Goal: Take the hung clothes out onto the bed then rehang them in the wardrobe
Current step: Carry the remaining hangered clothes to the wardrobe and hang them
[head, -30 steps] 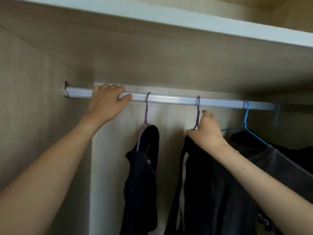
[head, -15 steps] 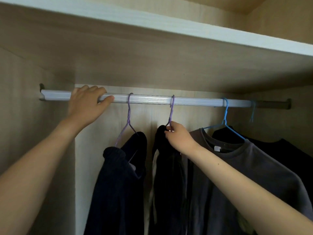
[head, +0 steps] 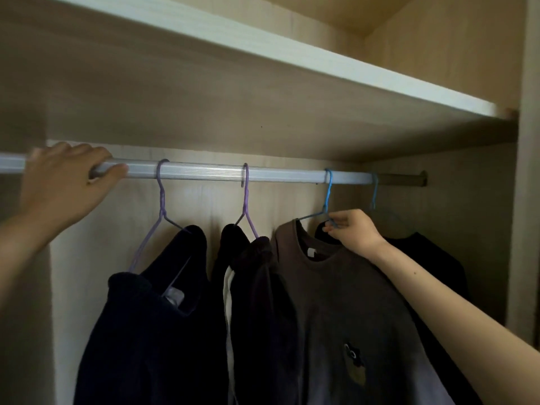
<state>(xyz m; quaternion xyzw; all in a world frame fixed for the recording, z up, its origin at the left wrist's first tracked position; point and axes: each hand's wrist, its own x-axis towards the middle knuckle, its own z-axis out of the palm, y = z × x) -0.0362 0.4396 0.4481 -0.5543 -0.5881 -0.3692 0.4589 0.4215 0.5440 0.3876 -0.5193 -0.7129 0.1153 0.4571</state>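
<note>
Left hand: my left hand is wrapped over the top of the rail, fingers curled round it and thumb pressed along its front underside; it is closed on the rail alone.
Right hand: my right hand is pinched shut on the sloping wire of the blue hanger, thumb and fingertips meeting just below the hanger's neck, on its right shoulder arm.
Blue hanger: its hook rides over the rail directly above my right hand; the wire runs down from the hook, splits, and one arm passes into my pinch.
Brown T-shirt: the brown T-shirt hangs on that blue hanger, its collar just left of and below my right fingers, its body falling under my right forearm; a small dark printed figure shows low on its front.
Black garment, right: a black garment hangs behind my right wrist on a second blue hanger, whose hook sits on the rail up and to the right of my pinch.
Dark garment, middle: a dark garment hangs on a purple hanger to the left of my right hand, touching the brown T-shirt's shoulder; a pale strip shows along its left edge.
Navy garment, left: a navy garment hangs tilted on another purple hanger, whose hook is just to the right of my left thumb.
Shelf: the white-edged shelf spans the wardrobe above both hands.
Wardrobe side: the side panel stands well to the right of my right hand.
</note>
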